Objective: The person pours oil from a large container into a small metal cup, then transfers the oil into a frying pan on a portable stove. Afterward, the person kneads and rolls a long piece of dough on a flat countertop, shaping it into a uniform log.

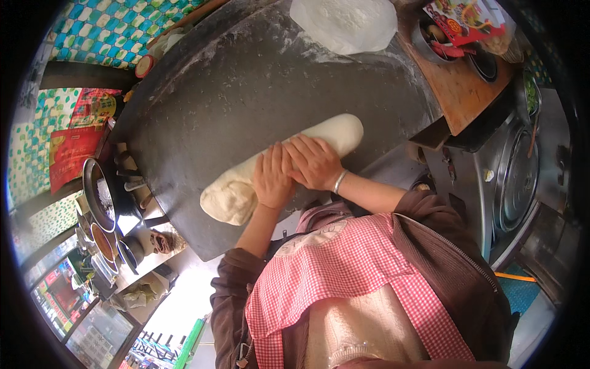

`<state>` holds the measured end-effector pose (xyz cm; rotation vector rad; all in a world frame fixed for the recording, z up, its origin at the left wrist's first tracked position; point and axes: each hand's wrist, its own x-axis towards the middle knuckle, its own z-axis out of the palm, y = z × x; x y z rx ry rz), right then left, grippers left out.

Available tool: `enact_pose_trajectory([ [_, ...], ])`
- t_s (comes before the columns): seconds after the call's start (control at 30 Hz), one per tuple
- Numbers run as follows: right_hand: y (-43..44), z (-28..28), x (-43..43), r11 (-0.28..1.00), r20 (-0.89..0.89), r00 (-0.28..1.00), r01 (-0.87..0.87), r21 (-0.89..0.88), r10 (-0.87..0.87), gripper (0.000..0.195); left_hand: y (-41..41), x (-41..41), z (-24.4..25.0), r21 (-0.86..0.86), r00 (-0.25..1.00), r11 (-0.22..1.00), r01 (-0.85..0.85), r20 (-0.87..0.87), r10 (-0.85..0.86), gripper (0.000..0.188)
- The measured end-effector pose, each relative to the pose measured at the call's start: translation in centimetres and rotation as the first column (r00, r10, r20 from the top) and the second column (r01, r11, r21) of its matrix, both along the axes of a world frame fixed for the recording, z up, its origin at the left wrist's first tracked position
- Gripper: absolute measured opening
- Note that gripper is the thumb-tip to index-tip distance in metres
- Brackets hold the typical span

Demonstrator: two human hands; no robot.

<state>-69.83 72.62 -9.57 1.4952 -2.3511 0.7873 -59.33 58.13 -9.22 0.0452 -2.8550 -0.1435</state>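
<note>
A thick log of pale dough (343, 131) lies slantwise on a dark, flour-dusted worktop (207, 106). Its right end is smooth and rounded, while the left end is lumpy and folded. Over the middle of the log, my left hand (275, 175) presses with its fingers curled across the top. Right beside it, my right hand (313, 160) grips the dough the same way, the two hands touching. A silver bangle (340, 181) circles my right wrist. My palms and fingers hide the dough's middle part.
A plastic bag of flour (345, 20) sits at the worktop's far edge. On the right, a wooden board (454, 99) bears a metal pot (431, 44). Pans and bowls (99, 196) stand at left. A round metal lid (518, 180) is at far right.
</note>
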Motion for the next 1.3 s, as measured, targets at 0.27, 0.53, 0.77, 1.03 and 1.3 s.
enact_pose_trajectory([
  [0.27,-6.8,-0.8,-6.0,1.000,0.147,0.989,-0.014,-0.004,0.015,0.037,-5.5,-4.8,-2.0,0.195,0.991,0.973,-0.126,0.062,0.116,0.056],
  [0.53,-13.9,-1.6,-12.1,0.985,0.226,0.970,0.049,0.164,-0.086,0.037,-9.9,-9.1,-3.5,0.296,0.954,0.907,-0.299,0.091,0.285,0.049],
  [0.77,-14.9,0.6,-12.2,0.931,0.358,0.919,0.029,0.363,-0.168,0.051,-5.7,-5.9,-0.4,0.331,0.968,0.916,-0.226,-0.024,0.248,0.060],
  [1.03,-6.0,0.2,2.4,0.982,0.027,0.982,-0.187,-0.007,0.187,0.069,-7.5,5.5,3.7,0.103,0.978,0.983,-0.152,0.161,0.134,0.072],
  [1.3,-12.8,-2.4,-2.2,0.987,0.152,0.976,-0.158,0.005,0.155,0.051,-11.9,1.7,-0.3,0.152,0.967,0.957,-0.245,0.103,0.231,0.060],
])
